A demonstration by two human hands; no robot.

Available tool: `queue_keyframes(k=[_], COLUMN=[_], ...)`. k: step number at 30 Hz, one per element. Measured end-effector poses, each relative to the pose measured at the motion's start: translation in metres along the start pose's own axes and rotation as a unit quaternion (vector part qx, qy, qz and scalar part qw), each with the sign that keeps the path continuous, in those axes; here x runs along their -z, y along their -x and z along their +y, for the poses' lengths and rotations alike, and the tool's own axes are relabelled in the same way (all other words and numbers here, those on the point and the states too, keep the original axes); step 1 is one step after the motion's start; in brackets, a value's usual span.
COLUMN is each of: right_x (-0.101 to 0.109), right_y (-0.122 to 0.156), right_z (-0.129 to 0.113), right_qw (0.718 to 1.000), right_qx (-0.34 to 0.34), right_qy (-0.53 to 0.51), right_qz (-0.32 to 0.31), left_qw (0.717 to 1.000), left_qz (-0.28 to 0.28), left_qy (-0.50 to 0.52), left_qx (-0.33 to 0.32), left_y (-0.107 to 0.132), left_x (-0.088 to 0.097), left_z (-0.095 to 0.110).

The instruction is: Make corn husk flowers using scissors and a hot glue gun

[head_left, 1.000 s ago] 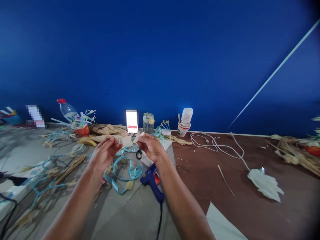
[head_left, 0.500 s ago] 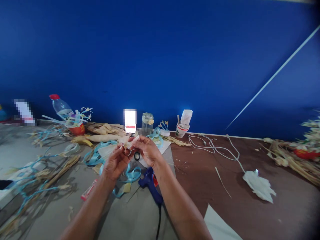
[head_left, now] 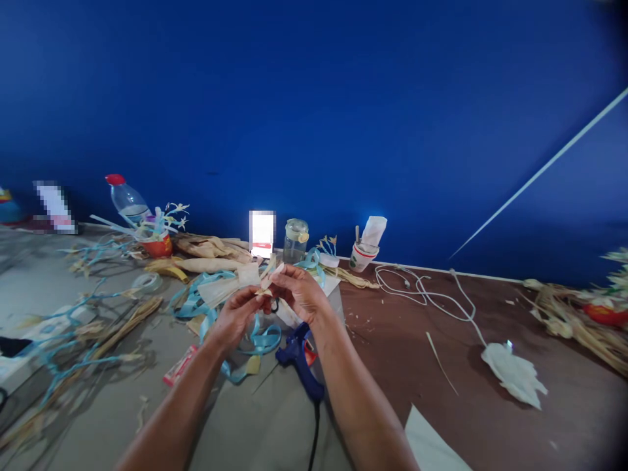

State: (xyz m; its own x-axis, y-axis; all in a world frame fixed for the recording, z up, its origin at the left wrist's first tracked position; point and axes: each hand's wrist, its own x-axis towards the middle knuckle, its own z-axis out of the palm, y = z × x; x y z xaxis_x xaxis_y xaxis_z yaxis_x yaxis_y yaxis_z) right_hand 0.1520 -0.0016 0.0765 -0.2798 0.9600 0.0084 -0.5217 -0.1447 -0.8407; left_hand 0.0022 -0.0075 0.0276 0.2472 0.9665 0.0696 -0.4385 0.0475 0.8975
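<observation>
My left hand [head_left: 239,316] and my right hand [head_left: 298,292] meet above the table, fingers pinched together on a small pale piece of corn husk [head_left: 269,277]. Both hands are closed on it. Just below them lie loops of light blue ribbon [head_left: 260,340] and a dark blue glue gun [head_left: 300,360] with its black cord running toward me. A small black ring [head_left: 275,306] shows under my right hand.
A glass jar [head_left: 296,240], a lit phone screen [head_left: 261,232], a cup with paper [head_left: 366,252], a red-capped bottle [head_left: 125,198] and dried husks [head_left: 210,252] line the blue wall. A white cable [head_left: 422,288] and white leaf shape [head_left: 514,373] lie right. Husk stems with blue ribbon [head_left: 73,340] lie left.
My hands came together from about a hand's width apart and now pinch the husk piece between them. The view shifted slightly.
</observation>
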Motion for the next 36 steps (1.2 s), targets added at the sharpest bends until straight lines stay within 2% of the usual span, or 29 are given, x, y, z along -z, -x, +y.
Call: queue_keyframes(k=[7,12,14,18,25,31,36], right_x=[0.000,0.004,0.005,0.000,-0.011,-0.014,-0.016], right_y=[0.000,-0.005,-0.007,-0.007,-0.006,-0.007,-0.007], right_z=[-0.001,0.002,0.004,0.009,0.023,0.026,0.024], right_qw=[1.000,0.991,0.985,0.980,0.981,0.977,0.976], right_qx=[-0.018,0.032,0.058,0.077,0.050,0.052,0.044], right_qy=[-0.007,0.008,0.037,0.093,0.110,0.123,0.124], right_qz=[0.008,0.131,0.158,0.158,0.151,0.166,0.172], left_qw=[0.999,0.999,0.997,0.994,0.989,0.990,0.993], left_qz=[-0.011,0.045,0.061,0.083,0.101,0.077,0.063], left_qy=[-0.041,0.024,0.036,0.045,0.094,0.112,0.083], left_qx=[-0.008,-0.020,-0.032,-0.049,-0.043,-0.028,-0.046], left_y=[0.002,0.000,-0.002,-0.004,-0.002,-0.002,-0.003], left_x=[0.006,0.007,0.008,0.008,0.001,0.000,-0.003], left_z=[0.005,0.000,-0.003,-0.006,-0.002,-0.006,-0.006])
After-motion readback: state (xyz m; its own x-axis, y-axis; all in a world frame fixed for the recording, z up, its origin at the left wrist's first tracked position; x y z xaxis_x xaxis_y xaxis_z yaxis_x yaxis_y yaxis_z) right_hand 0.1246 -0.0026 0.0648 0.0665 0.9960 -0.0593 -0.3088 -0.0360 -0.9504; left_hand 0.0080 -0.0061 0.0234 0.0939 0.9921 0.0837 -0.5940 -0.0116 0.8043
